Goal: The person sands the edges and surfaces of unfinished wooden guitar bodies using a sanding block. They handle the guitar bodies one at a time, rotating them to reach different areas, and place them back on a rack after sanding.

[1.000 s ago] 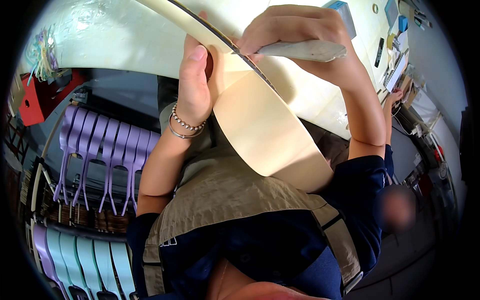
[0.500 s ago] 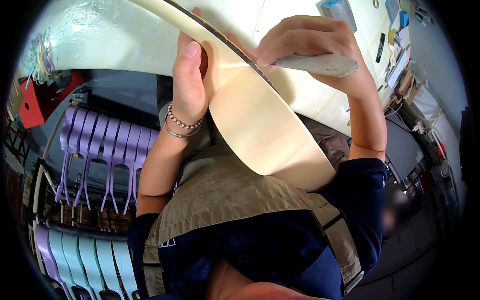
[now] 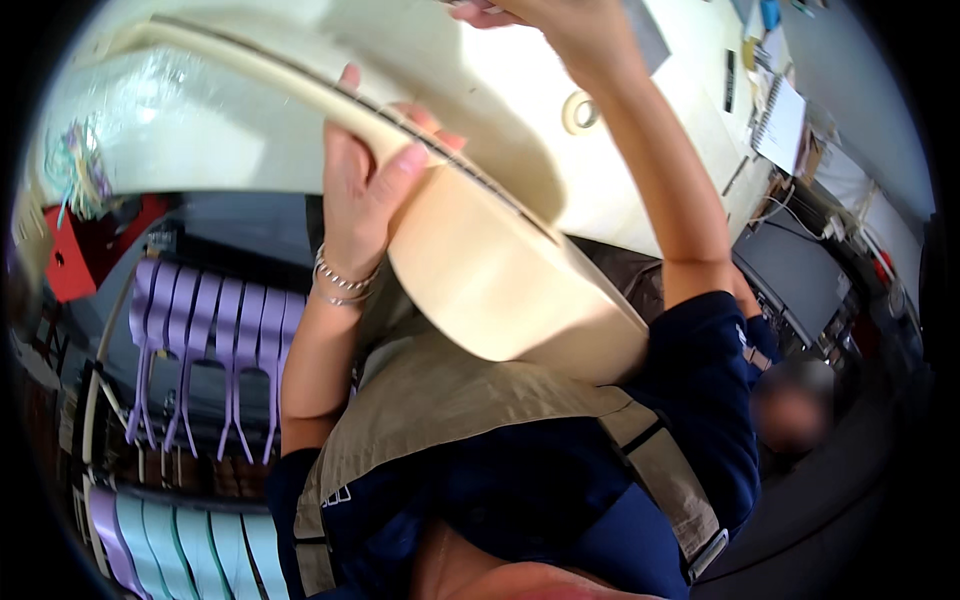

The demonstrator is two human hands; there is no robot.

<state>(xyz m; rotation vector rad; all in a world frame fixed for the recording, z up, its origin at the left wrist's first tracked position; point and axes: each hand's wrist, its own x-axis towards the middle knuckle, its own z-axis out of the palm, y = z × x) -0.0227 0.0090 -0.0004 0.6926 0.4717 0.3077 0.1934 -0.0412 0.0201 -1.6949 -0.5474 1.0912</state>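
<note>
A cream-coloured ukulele or small guitar [image 3: 510, 290] lies tilted against my apron, its edge turned up toward me. Its neck [image 3: 270, 85] runs to the upper left, with a dark fretboard edge along it. My left hand [image 3: 375, 165] is wrapped round the neck close to the body, the thumb on the near side. At the top edge of the picture my right hand [image 3: 500, 12] is stretched out over the pale worktable [image 3: 500, 130], away from the instrument. Most of its fingers are cut off, so whatever it may hold is hidden.
A tape roll [image 3: 581, 113] and a spiral notebook [image 3: 780, 125] lie on the table. To the left, purple forked pieces [image 3: 205, 330] and mint pieces [image 3: 200, 545] hang on a rack near a red box [image 3: 95, 245]. Coloured strings [image 3: 80, 170] hang at the table's left edge. Another person [image 3: 795, 405] is behind right.
My right hand has left the fretboard edge, where it held a flat grey-white tool, and moved up across the table. The neck's far end has come lower into view, still in my left hand.
</note>
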